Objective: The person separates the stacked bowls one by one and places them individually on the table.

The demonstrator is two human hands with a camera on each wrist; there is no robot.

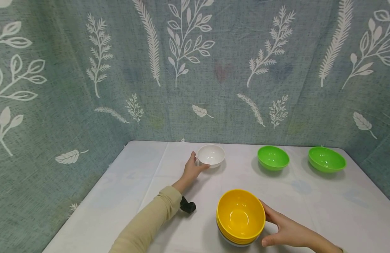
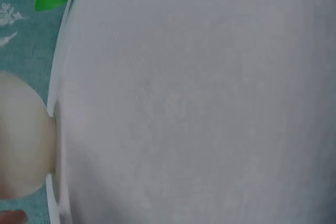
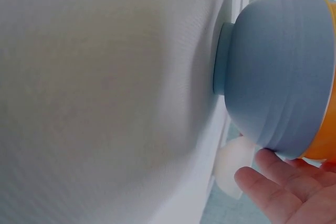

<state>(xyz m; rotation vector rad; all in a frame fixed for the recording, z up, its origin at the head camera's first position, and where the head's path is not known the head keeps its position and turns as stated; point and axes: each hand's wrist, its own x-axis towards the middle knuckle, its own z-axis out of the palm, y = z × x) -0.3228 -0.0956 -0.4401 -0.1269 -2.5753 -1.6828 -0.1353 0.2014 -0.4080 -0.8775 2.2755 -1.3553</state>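
A white bowl (image 1: 211, 155) stands upright near the back edge of the table. My left hand (image 1: 191, 171) is at its left side, fingers spread, with the thumb crossing the front of the bowl; whether it touches is unclear. In the left wrist view, the bowl (image 2: 23, 137) rests on the cloth, a fingertip (image 2: 13, 216) below it. Close to me is a stack of yellow bowls (image 1: 240, 215) with a blue-grey bowl (image 3: 283, 74) at the bottom. My right hand (image 1: 286, 228) lies along the stack's right side, fingertips against it and thumb held apart.
Two green bowls, one (image 1: 273, 158) right of the white bowl and another (image 1: 327, 160) farther right, stand toward the back. A black object (image 1: 187, 206) shows beside my left sleeve (image 1: 150, 221). A leaf-patterned curtain (image 1: 213, 70) hangs behind the white-covered table (image 1: 296, 196).
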